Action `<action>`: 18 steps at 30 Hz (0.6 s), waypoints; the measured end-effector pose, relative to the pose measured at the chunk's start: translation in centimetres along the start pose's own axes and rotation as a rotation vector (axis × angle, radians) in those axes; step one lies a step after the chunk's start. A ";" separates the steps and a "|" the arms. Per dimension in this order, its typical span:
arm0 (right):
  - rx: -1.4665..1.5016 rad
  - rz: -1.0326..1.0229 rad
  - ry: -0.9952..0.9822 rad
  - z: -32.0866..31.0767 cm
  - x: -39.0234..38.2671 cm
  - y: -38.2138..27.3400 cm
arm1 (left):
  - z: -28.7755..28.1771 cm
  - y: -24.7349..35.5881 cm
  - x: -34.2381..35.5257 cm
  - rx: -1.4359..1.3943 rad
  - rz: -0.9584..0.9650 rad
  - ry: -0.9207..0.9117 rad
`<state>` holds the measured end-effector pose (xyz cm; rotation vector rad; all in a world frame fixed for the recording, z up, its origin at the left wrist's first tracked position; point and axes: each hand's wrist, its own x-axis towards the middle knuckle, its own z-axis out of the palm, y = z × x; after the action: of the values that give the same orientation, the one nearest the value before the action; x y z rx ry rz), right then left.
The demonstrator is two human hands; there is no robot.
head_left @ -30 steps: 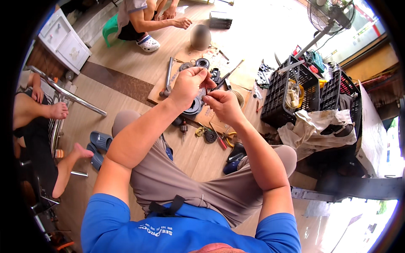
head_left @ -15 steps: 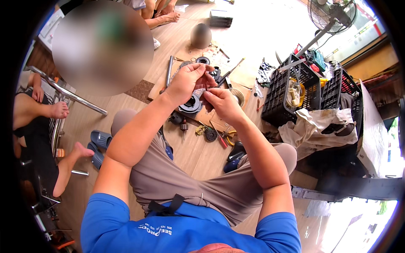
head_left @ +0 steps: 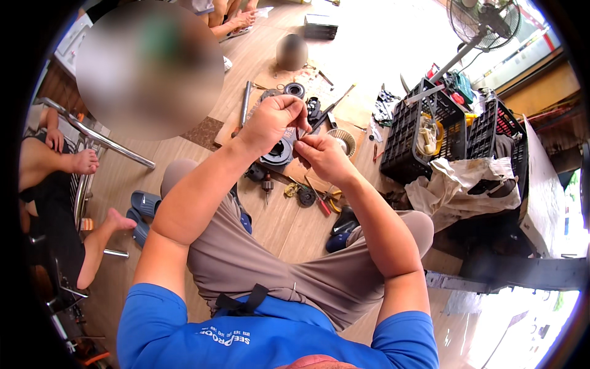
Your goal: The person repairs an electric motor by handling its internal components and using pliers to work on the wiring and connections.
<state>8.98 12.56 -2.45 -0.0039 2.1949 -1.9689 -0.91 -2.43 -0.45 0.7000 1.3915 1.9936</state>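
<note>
My left hand [head_left: 275,123] and my right hand [head_left: 321,157] are raised close together, both with pinched fingers on a thin dark piece [head_left: 298,132], too small to name. Below and behind them a cardboard sheet [head_left: 356,123] holds metal parts: a dark ring part [head_left: 294,89], a disc-shaped housing [head_left: 276,157] partly hidden by my hands, a ribbed round wheel [head_left: 342,139] and a long metal bar [head_left: 245,101]. Nearer to me lie a drill chuck part [head_left: 268,187], a small black disc [head_left: 306,197] and red-handled tools [head_left: 322,206].
Black crates [head_left: 399,141] with tools stand at right, below a fan [head_left: 480,24]; a pale cloth [head_left: 442,190] drapes their front. A co-worker's hand [head_left: 236,23] shows at top. At left are a steel-tube chair [head_left: 123,147], another person's leg [head_left: 61,160] and blue sandals [head_left: 141,218]. Blurred patches mask part of the view.
My pinched hands dipped and rose slightly, staying together on the thin piece. The co-worker at the top has moved the hand up and back, beside something pale.
</note>
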 end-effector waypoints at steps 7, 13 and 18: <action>0.132 -0.050 -0.089 -1.2 0.0 -0.2 | 1.2 0.4 0.1 -0.158 -0.038 0.124; 0.300 -0.046 -0.125 -1.5 -0.8 -0.9 | 1.2 0.4 0.1 -0.196 0.020 0.056; 0.233 -0.012 -0.003 -1.1 -0.5 -0.7 | 1.4 0.3 0.0 -0.221 0.061 0.080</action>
<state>9.23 13.60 -1.56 0.0128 1.9538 -2.2170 0.05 -1.61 0.24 0.5747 1.1825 2.2031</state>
